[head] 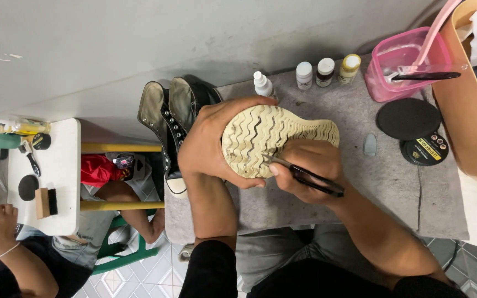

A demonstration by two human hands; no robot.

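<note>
Shoe (274,138) is held sole-up above the grey mat (393,182), tread facing the camera so its grooves are exposed. Left hand (211,140) is clamped round the heel end, steadying it. Right hand (305,168) is closed on a thin dark tool (305,175), tip set in a groove. Beyond the shoe stand small bottles (325,70); left of it, dark high-top sneakers (172,121).

This looks like a small shoe-cleaning workshop. A grey-matted worktable (393,182) against the far wall carries little care bottles (325,72), a round polish tin (425,150), a pink tub (401,66) with brushes and black high-top sneakers (169,118). At left, another person's white table (62,182) holds a shoe brush (46,202).
</note>
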